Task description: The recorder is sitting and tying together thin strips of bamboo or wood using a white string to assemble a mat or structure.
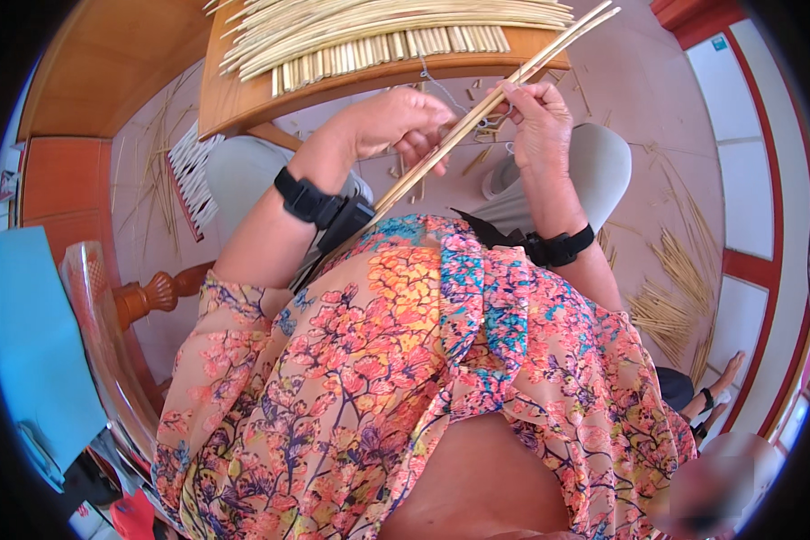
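Note:
A few long, thin, pale plant stalks [472, 121] slant across my lap, from beside my left wrist up past the table's right corner. My right hand [538, 121] pinches them between thumb and fingers above their middle. My left hand [403, 124] is curled against their lower left side, fingers bent inward; whether it grips the stalks or something thin is hidden. A thin grey cord [436, 87] hangs from the table edge toward the stalks between my hands. On the wooden table [247, 110] lie many similar long stalks [360, 31] over a row of short cut pieces [378, 52].
Stalk scraps [477, 162] litter the floor below my hands. Loose stalk bundles [670, 288] lie at the right, and a white slatted piece [193, 171] at the left. A turned wooden chair part [157, 292] is near my left elbow. Another person's hand [729, 371] shows at lower right.

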Demonstrator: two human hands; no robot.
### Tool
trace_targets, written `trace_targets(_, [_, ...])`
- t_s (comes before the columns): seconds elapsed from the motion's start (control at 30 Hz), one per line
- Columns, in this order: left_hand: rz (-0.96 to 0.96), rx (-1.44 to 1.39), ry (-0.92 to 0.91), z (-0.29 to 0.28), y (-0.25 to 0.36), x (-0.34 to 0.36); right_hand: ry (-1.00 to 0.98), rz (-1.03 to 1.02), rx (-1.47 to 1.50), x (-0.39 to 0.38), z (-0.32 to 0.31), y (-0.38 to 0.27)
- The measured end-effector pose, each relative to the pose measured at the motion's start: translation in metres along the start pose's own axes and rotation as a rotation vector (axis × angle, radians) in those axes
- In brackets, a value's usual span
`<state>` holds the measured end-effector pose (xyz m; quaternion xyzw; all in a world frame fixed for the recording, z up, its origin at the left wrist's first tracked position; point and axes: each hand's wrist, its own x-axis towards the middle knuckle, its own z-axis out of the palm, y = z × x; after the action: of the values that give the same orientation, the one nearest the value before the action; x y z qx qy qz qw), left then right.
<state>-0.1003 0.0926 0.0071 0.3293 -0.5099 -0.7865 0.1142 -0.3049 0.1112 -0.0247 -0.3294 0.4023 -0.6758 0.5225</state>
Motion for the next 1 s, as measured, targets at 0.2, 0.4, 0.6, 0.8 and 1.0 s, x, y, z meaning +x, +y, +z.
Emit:
trace_targets(0.2, [0.055, 0.025, -0.004, -0.013, 0.012, -0.007, 0.025, -0.036, 0.038, 0.019, 0.002, -0.01])
trace_targets(0.4, [0.052, 0.011, 0.051, -0.026, 0.006, -0.015, 0.048, -0.057, -0.003, 0.031, -0.001, -0.016])
trace_targets(0.6, [0.078, 0.064, 0.091, -0.004, 0.009, 0.003, 0.06, -0.086, -0.071, 0.022, 0.019, -0.018])
trace_targets(0.8, [0.149, 0.135, 0.407, 0.019, 0.003, 0.016, 0.101, -0.192, -0.191, 0.015, 0.038, -0.011])
trace_targets(1.0, [0.166, 0.101, 0.467, 0.017, 0.0, 0.017, 0.096, -0.168, -0.202, 0.01, 0.045, -0.013])
